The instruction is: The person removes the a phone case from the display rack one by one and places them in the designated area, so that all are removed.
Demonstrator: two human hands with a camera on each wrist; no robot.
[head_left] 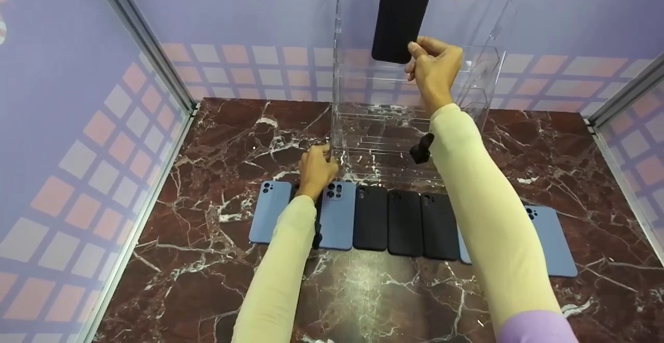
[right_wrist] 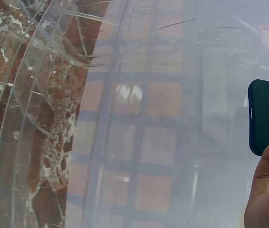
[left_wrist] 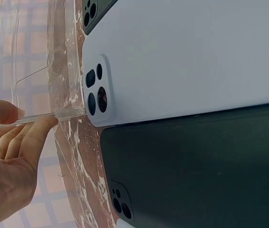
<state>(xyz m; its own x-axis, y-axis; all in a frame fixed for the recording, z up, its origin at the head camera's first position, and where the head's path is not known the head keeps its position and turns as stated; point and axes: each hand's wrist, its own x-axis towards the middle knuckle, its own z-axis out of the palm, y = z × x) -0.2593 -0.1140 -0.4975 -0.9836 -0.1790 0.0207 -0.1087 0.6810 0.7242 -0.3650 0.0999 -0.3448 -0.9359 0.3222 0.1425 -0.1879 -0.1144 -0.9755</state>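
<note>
My right hand (head_left: 436,68) pinches a black phone case (head_left: 402,18) by its lower corner, raised in front of the upper part of a clear acrylic stand (head_left: 384,125). In the right wrist view only the end of that case shows beside the thumb. My left hand (head_left: 316,169) grips the lower left side panel of the stand, its thumb on one face and fingers on the other in the left wrist view. Below the left hand lie a blue phone case (head_left: 337,218) and a black phone case (left_wrist: 191,166), the latter mostly hidden by the arm in the head view.
A row of phone cases lies before the stand: a blue one (head_left: 272,210) at the left end, black ones (head_left: 371,218) in the middle, another blue one (head_left: 552,242) at the right. My right sleeve covers part of the row. Patterned walls (head_left: 249,11) enclose the marbled table (head_left: 207,291).
</note>
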